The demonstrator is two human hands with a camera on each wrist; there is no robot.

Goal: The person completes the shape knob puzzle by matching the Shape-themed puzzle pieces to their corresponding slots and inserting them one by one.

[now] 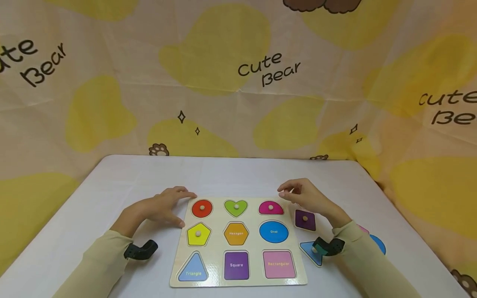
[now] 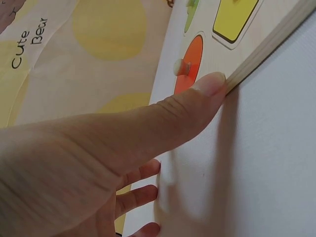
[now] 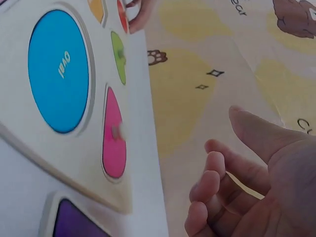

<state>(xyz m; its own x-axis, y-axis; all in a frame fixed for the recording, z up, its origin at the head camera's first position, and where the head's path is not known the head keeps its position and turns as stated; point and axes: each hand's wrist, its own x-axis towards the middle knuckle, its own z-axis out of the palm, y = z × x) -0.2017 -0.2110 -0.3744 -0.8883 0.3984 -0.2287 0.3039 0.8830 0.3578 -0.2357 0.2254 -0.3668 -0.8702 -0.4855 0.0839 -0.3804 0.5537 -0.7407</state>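
Note:
A cream wooden shape puzzle board (image 1: 216, 240) lies flat on the table. My left hand (image 1: 162, 206) is at its upper left, with the thumb touching the board's side edge in the left wrist view and the fingers spread towards the top corner. Knobbed pieces sit in the upper slots: a red circle (image 1: 202, 208), a green heart (image 1: 236, 207), a pink half circle (image 1: 271, 207) and a yellow pentagon (image 1: 198, 234). Just beyond the board's upper right corner, my right hand (image 1: 308, 198) hovers with loosely bent fingers, holding nothing. Thumb and fingertips stand apart in the right wrist view.
Printed slots such as the blue oval (image 1: 273, 236) and orange hexagon (image 1: 236, 239) show no piece. Right of the board lie a purple square piece (image 1: 305, 223), a blue triangle piece (image 1: 311, 251) and, partly behind the right forearm, a blue piece (image 1: 379, 244). A patterned cloth (image 1: 223, 54) hangs behind.

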